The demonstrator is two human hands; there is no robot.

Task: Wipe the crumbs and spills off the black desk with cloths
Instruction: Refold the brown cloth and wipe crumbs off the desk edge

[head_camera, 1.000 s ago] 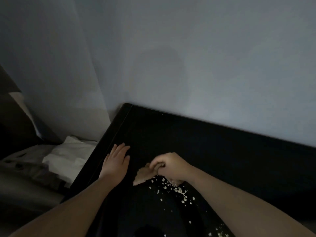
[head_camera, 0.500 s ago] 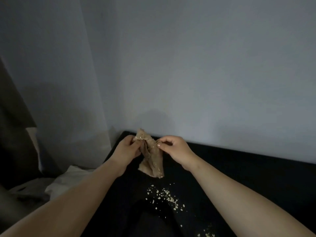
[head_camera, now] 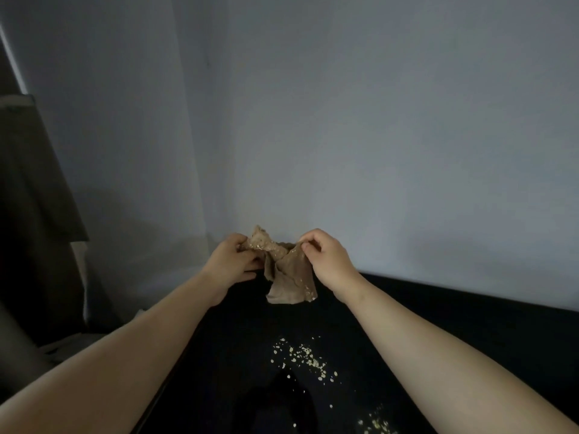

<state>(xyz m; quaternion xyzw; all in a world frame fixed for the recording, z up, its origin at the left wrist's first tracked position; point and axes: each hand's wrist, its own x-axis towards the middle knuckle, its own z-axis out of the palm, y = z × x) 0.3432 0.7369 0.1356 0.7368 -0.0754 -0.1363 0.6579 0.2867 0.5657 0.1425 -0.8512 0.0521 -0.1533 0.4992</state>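
1 tan cloth (head_camera: 289,275) hangs in the air over the far-left corner of the black desk (head_camera: 476,327), held up between 2 hands. The left grip (head_camera: 232,261) has its fingers curled round the cloth's upper left edge. The right grip (head_camera: 326,261) pinches the upper right edge between thumb and fingertips. Pale flakes cling to the fabric.

The crumbs (head_camera: 302,360) lie in 2 patches on the desk: 1 dense scatter between the 2 forearms, and 1 smaller patch (head_camera: 376,426) nearer the person, beside the right forearm.

The desk's far edge meets the wall (head_camera: 376,136), and its left edge runs under the left forearm. Right of the right forearm, the black top stretches broad along the far edge.
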